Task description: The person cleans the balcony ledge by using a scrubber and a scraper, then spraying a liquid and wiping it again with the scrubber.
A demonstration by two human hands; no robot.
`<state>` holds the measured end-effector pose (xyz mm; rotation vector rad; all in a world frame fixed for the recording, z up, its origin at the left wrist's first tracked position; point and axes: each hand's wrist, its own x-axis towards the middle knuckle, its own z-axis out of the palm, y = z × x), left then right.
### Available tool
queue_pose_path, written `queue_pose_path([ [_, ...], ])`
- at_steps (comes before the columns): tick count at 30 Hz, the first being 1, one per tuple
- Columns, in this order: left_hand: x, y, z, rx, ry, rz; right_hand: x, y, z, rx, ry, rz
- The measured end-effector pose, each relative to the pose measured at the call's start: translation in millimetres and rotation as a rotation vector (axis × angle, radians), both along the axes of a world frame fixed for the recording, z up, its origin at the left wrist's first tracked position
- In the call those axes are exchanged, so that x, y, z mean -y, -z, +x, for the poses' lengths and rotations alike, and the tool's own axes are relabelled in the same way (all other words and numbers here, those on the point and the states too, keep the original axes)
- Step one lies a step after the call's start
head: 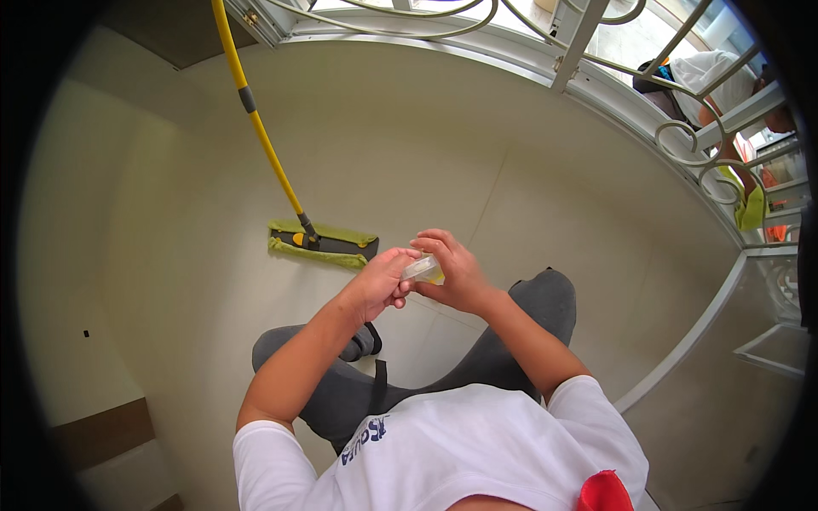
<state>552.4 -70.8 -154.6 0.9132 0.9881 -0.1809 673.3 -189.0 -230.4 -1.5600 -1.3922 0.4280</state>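
A small clear plastic container [420,268] with a bit of yellow at its lower edge is between my two hands, above the floor and my bent knees. My left hand [382,279] grips its left end, the fingers curled beneath. Around its right side curves my right hand [457,271], thumb below and fingers over the top; whether it presses on the container or only touches it is hard to tell. The hands cover much of the container, so its contents are unclear. Just beyond my left hand lies a flat mop head [329,244] with a green microfiber pad.
The mop's yellow pole [271,150] rises toward the upper left. White metal grille work [578,48] curves along the top and right. Behind it, a person in a white shirt [716,80] holds a green cloth [750,207]. A red cloth [604,492] hangs at my shoulder.
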Motion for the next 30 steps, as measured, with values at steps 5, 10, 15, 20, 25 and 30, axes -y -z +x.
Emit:
queue_pose_path([
  [5, -7.1, 22.4, -1.3, 0.080, -0.201, -0.164, -17.2, 30.0, -37.9, 0.035, 0.279, 0.156],
  [10, 1.0, 26.8, -0.7, 0.132, -0.323, -0.215, -37.8, 57.3, -41.3, -0.222, 0.201, 0.062],
  [15, 12.8, 16.5, 1.8, 0.331, -0.053, 0.097, -55.4, 104.8, -24.4, -0.802, 0.383, -0.213],
  [20, 34.6, 6.7, -15.2, 0.451, 1.074, 1.318, -56.2, 137.6, 9.8, -0.300, 0.572, -0.473],
  [25, 29.6, 17.3, -37.2, 0.216, 1.307, 1.367, -66.2, 152.9, 23.0, -0.153, 0.455, -0.569],
  [30, 27.5, 14.7, -42.0, 0.250, 1.294, 1.375, -82.6, 160.6, 29.2, -0.395, 0.438, -0.611],
])
